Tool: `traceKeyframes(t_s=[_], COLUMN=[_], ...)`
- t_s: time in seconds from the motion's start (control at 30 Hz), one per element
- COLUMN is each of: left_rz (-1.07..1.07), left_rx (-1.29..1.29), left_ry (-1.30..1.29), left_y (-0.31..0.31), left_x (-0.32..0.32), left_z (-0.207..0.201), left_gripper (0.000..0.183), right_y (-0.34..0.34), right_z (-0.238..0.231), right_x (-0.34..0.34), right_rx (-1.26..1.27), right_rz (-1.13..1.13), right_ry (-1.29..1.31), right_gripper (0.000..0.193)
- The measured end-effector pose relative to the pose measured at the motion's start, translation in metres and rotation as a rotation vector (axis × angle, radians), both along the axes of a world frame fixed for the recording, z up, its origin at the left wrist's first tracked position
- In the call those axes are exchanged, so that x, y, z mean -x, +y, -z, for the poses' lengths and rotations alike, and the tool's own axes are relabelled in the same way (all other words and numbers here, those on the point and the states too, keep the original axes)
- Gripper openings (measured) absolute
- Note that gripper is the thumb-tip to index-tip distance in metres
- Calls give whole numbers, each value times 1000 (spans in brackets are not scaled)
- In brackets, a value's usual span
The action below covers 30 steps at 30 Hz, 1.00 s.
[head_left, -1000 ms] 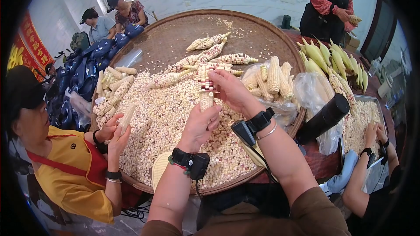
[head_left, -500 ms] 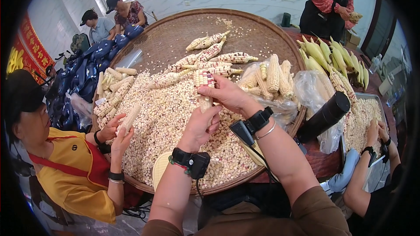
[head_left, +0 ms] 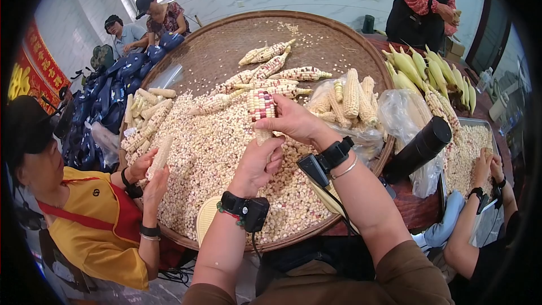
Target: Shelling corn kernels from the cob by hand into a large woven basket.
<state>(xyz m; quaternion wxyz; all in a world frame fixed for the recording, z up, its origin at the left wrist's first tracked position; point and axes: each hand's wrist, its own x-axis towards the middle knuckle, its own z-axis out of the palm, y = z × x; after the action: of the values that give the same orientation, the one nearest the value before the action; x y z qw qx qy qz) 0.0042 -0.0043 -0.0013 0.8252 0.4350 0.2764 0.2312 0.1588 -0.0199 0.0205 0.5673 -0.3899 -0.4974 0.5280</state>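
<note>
An ear of corn (head_left: pixel 262 105) stands upright between my hands, its upper part covered in cream and dark red kernels, its lower part stripped bare. My left hand (head_left: pixel 261 161) is closed round the bare lower end. Higher up, my right hand (head_left: pixel 293 121) grips the ear from the right, thumb across its front by the lowest kernels. Below both hands a thick layer of loose kernels (head_left: pixel 209 152) lies in a large round woven tray (head_left: pixel 322 28). Several speckled ears (head_left: pixel 276 73) with kernels on lie just beyond my hands.
A person in yellow (head_left: pixel 96 214) at left holds a bare cob (head_left: pixel 161 157). Stripped cobs (head_left: pixel 149 104) lie at the tray's left. At right are a plastic bag of cobs (head_left: pixel 350 101), a black bottle (head_left: pixel 420 149), husked green ears (head_left: pixel 412 68) and another person's hands (head_left: pixel 488 165) over kernels.
The ear has turned a little in my hands, showing more dark red kernels. My right thumb has shifted slightly down. The person at left has tilted their cob.
</note>
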Motion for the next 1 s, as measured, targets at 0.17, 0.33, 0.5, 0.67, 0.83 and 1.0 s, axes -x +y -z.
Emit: traceKeyframes(t_s=[0.17,0.33,0.5,0.67,0.83,1.0], left_rz=[-1,-23,-185,-175,-117,-76], left_rx=[17,6,-288,-268,-210,-109], left_ry=[-30,-46,196,197,129,46], left_y=[1,-2,-1,0,2,0], left_x=[1,-2,-7,-5,-3,-2], left_z=[0,-1,6,7,7,2], left_gripper=[11,5,10,9,8,7], right_y=[-5,-5,1,0,-6,-9], right_z=[-5,-2,1,1,-6,-7], right_x=[0,-4,2,3,0,-3], right_rx=[2,-39,87,27,0,-36], right_rz=[-9,-86,29,17,-5,-50], right_ry=[-89,-79,-5,-47,-101,-103], right_gripper=[61,64,61,58,59,65])
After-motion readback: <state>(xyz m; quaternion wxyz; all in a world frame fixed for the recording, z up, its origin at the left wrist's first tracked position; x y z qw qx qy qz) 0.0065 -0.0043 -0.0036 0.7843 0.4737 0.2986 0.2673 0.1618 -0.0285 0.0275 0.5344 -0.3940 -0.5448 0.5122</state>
